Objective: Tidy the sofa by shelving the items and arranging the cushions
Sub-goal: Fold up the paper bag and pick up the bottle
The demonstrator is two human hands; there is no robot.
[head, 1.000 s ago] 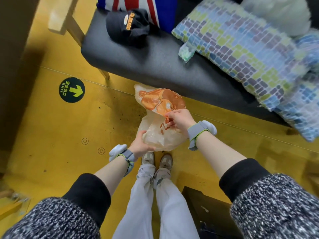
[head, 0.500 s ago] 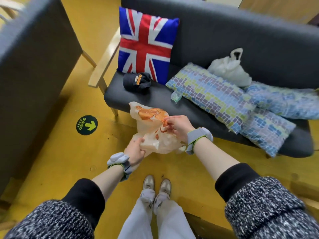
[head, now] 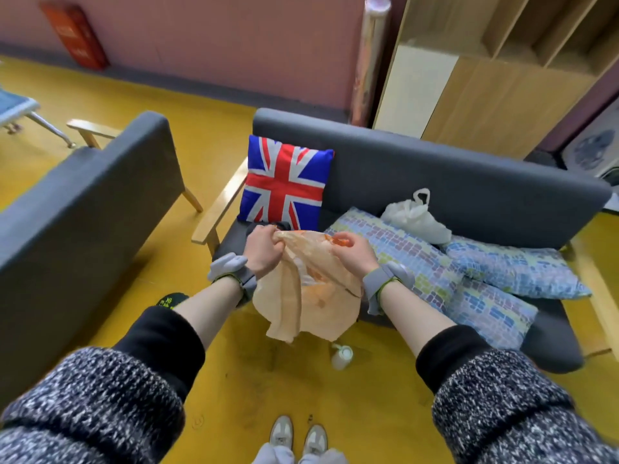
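Holding the thin orange-printed plastic bag (head: 311, 289) by its top edge alone, you risk two things. The film is flimsy, so a hard pull between your hands could tear it where the fingers bunch it. The bag also hangs slack in front of the sofa (head: 469, 175), and if either pinch slips it drops to the yellow floor (head: 234, 380) near the small white bottle (head: 341, 356) lying there. Whether anything is inside the bag I cannot tell, so keep the mouth upward.

Your left hand (head: 263, 247) is curled tight, gripping a gathered fold of the bag's left upper edge. Your right hand (head: 351, 251) is also curled, pinching the right upper edge between thumb and fingers. Neither hand touches anything else.

The bag hangs between your hands, just near of the sofa seat, in front of the Union Jack cushion (head: 284, 184). To the right, the mosaic cushions (head: 469, 272) lie flat on the seat, and a white plastic bag (head: 415, 217) sits at the backrest, yet to be shelved on the wooden shelf unit (head: 495, 72) far right.
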